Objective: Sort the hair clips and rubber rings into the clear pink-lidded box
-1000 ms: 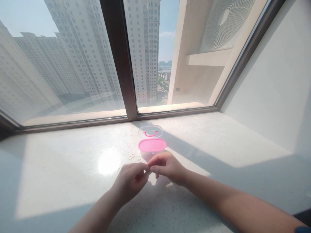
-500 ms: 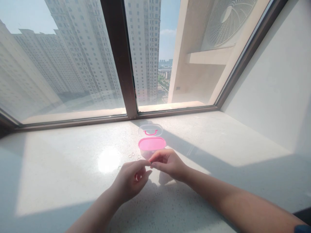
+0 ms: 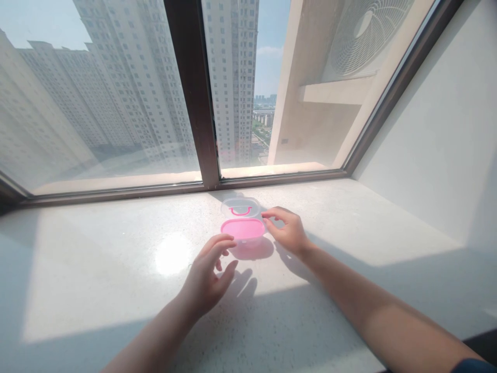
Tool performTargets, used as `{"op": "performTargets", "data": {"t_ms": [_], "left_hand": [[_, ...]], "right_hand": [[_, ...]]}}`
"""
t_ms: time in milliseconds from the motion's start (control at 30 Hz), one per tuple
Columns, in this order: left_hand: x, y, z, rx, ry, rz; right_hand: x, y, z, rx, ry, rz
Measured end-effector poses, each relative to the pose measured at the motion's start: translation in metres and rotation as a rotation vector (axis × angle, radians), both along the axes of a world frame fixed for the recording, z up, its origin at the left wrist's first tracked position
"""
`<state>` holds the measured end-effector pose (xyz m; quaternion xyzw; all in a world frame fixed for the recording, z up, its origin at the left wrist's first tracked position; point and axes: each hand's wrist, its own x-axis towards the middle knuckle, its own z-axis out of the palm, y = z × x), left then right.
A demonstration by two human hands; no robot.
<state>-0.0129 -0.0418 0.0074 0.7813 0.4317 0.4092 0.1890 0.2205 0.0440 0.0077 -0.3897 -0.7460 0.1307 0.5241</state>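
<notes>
A small oval plastic box (image 3: 243, 229) with a pink rim stands on the white sill. Its clear lid (image 3: 239, 203), with a pink handle, lies open against its far side. My right hand (image 3: 287, 229) is at the right of the box, fingers bent and their tips close to the lid's right edge; I cannot tell whether they touch it. Between its thumb and forefinger a small gap shows. My left hand (image 3: 212, 274) hovers at the near left of the box, fingers apart and holding nothing. A thin ring (image 3: 190, 266) shows partly beside it.
The speckled white sill (image 3: 108, 269) carries bright sunlight and shadows. Beyond it stands a window with a dark frame (image 3: 209, 178). A white wall (image 3: 427, 155) rises at the right.
My hands have parted from their meeting in front of the box. The right one moved up and right to the lid; the left one opened and now covers the rings near the box.
</notes>
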Motion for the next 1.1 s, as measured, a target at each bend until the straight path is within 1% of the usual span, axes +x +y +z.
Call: {"op": "performTargets", "data": {"t_ms": [67, 133, 267, 400, 567, 733, 933, 1033, 1100], "left_hand": [[0.001, 0.001, 0.002, 0.008, 0.022, 0.028], [0.001, 0.002, 0.003, -0.045, 0.075, 0.031], [0.004, 0.003, 0.000, -0.147, 0.129, 0.025], [0.006, 0.004, -0.003, -0.182, 0.121, 0.010], [0.006, 0.004, -0.002, -0.201, 0.104, 0.013], [0.005, 0.004, -0.002, -0.203, 0.078, -0.001], [0.006, 0.004, -0.003, -0.193, 0.059, 0.007], [0.004, 0.004, 0.003, -0.167, 0.047, 0.016], [-0.001, 0.006, 0.009, -0.128, 0.030, 0.057]], "right_hand": [[-0.001, 0.003, -0.002, 0.044, -0.076, 0.021], [-0.003, 0.003, -0.002, 0.061, -0.149, 0.054], [-0.007, 0.004, 0.000, 0.030, -0.231, 0.093], [-0.008, 0.006, 0.000, 0.031, -0.307, 0.094], [-0.006, 0.007, 0.000, 0.004, -0.351, 0.031], [-0.004, 0.005, 0.001, -0.081, -0.317, 0.060], [-0.004, 0.002, 0.003, -0.090, -0.237, 0.077], [-0.003, 0.001, 0.005, -0.076, -0.179, 0.084], [-0.001, -0.002, 0.006, -0.027, -0.126, 0.065]]}}
